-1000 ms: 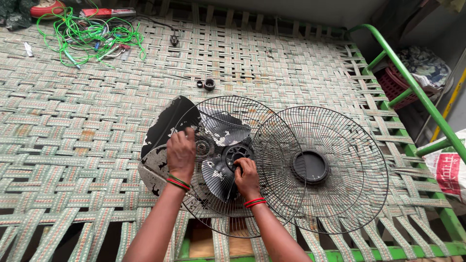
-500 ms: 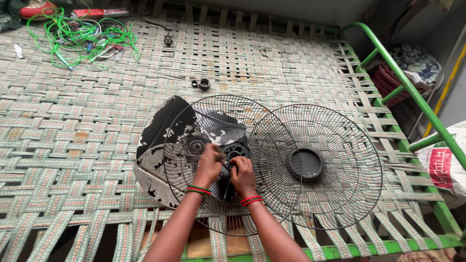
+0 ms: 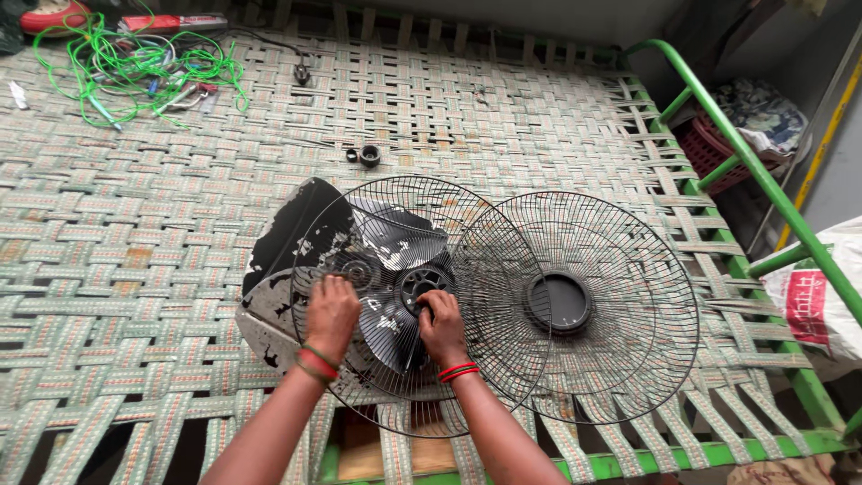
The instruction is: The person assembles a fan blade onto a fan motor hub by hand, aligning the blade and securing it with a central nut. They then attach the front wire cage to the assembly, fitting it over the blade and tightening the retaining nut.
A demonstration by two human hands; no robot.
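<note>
Your two hands are down on a round wire fan guard (image 3: 395,296) that lies flat on a woven cot (image 3: 503,117). Under the wires you can see the dark fan blades (image 3: 395,247), dusty and patchy. Part of one blade sticks out past the guard on the left.

Your left hand (image 3: 330,316) lies on top of the wires at the lower left of the guard. Its fingers are bent and press down on the wires; you cannot tell if they hook around any.

Your right hand (image 3: 442,325) sits just beside the black round hub (image 3: 420,283) in the middle. Its fingertips touch the hub's edge, pinched close together.

A second wire guard (image 3: 584,305) with a black middle disc lies to the right. Its left edge crosses over the first guard.

Farther up the cot, well apart from your hands, sit a small black nut (image 3: 369,155) and a tangle of green wire (image 3: 135,67). A green metal rail (image 3: 763,175) runs along the right side of the cot.
</note>
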